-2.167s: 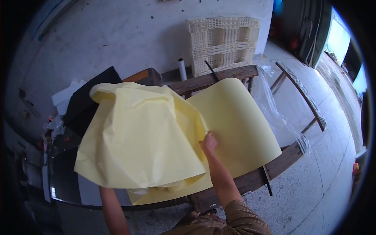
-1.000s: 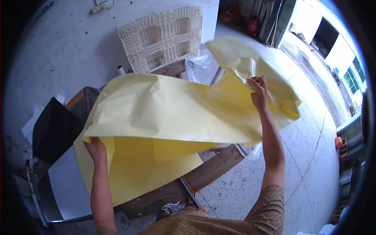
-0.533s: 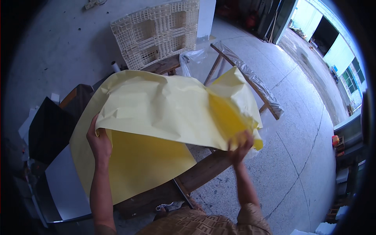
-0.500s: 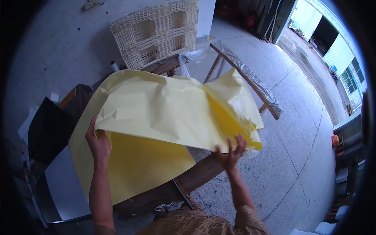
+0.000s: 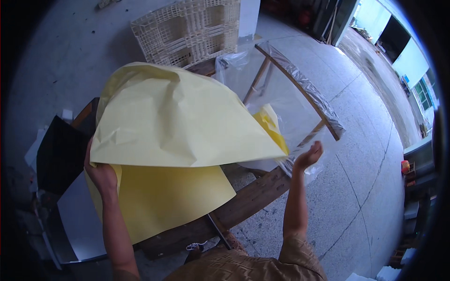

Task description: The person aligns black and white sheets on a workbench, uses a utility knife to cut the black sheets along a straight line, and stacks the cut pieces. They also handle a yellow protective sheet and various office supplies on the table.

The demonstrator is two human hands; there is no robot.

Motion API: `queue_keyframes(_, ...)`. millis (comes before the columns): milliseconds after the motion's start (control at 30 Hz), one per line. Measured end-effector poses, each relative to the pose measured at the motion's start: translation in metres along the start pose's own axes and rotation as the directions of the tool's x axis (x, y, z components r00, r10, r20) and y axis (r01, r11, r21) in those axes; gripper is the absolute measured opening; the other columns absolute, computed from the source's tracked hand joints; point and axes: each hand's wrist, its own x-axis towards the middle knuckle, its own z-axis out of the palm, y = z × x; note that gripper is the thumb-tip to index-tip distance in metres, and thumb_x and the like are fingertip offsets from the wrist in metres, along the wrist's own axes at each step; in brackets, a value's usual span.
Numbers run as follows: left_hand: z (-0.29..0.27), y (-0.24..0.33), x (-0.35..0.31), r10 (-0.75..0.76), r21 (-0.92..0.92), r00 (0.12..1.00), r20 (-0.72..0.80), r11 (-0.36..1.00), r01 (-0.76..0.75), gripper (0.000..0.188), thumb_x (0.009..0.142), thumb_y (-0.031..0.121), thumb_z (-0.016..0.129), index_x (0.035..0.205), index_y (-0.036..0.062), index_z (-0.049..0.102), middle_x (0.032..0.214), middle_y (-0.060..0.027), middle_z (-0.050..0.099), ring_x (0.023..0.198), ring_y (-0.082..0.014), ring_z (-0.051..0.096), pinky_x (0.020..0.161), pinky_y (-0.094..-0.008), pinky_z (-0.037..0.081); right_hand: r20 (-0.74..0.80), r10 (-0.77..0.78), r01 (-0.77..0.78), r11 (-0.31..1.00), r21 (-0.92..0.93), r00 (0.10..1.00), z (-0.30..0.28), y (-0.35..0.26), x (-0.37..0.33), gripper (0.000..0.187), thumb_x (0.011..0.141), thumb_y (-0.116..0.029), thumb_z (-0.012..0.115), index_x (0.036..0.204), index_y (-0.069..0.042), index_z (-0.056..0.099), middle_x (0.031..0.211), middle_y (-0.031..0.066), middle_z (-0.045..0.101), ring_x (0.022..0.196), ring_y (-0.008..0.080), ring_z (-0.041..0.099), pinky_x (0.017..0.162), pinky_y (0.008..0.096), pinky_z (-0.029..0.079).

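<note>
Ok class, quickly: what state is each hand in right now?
Left hand: closed on the edge of the yellow sheet.
Right hand: apart from the sheet, nothing visibly held; open or closed cannot be told.

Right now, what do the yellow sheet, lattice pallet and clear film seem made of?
Yellow sheet: probably coated paper, satin, from its creases. Lattice pallet: likely molded plastic, matte, from its uniform grid. Clear film: seemingly plastic, glossy, from its wrinkled highlights.
</note>
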Motion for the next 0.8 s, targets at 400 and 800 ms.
queue_keyframes(400,0.002,0.022,0.032,0.109,0.038,0.993,-0.052,0.994,-0.107,0.029,0.093,0.009,0.055,0.118,-0.0052,0.059,0.111,-0.0093,0.064,0.103,-0.0156,0.058,0.094,-0.0299,0.043,0.868,-0.496,0.176,0.855,0.488,0.000,-0.048,-0.080,-0.235,0.023,0.073,-0.003,0.065,0.096,-0.003,0.059,0.082,0.0114,0.057,0.072,0.0345,0.055,0.072,0.0477,0.046)
queue_keyframes(800,0.008,0.031,0.029,0.063,0.088,0.996,-0.058,0.994,-0.058,0.029,0.098,0.012,0.048,0.120,-0.0047,0.059,0.113,-0.0108,0.064,0.106,-0.0170,0.058,0.096,-0.0297,0.042,0.792,0.127,0.715,0.364,-0.597,0.597,0.136,-0.058,0.015,0.083,0.080,-0.043,0.068,0.143,-0.009,0.027,0.142,0.0225,0.038,0.128,0.0263,0.042,0.098,0.0398,0.042)
